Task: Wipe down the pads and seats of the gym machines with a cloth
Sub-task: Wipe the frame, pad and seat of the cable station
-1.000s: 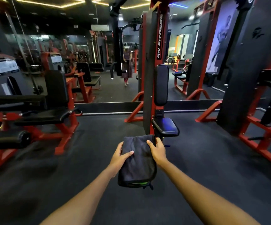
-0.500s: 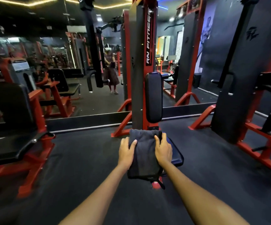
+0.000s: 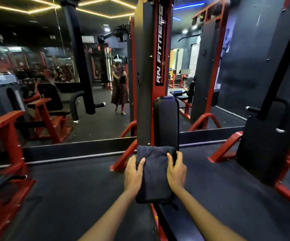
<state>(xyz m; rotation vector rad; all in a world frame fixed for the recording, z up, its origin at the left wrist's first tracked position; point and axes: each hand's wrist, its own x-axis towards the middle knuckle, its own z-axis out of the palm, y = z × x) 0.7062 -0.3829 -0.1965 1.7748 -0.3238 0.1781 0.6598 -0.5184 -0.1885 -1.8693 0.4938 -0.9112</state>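
Two bare hands hold a folded dark cloth (image 3: 155, 173) out in front of the person, one on each long edge. The left hand (image 3: 133, 174) grips the left edge with its thumb laid over the top face and the fingers wrapped underneath; the right hand (image 3: 176, 173) clamps the right edge the same way, thumb on top. Between them the cloth lies roughly flat, its far end just below the upright black back pad (image 3: 166, 121) of the red-framed machine (image 3: 152, 66) lettered "RN FITNESS". Whether the cloth touches the pad, or the seat under it, cannot be told, since the cloth hides that area. A dark strip of the machine's base (image 3: 171, 221) runs toward the viewer beneath the right forearm. Behind the machine stands a wall mirror (image 3: 95, 84) reflecting the person holding the cloth. Another red and black machine (image 3: 269, 146) stands to the right on the dark rubber floor (image 3: 71, 197)
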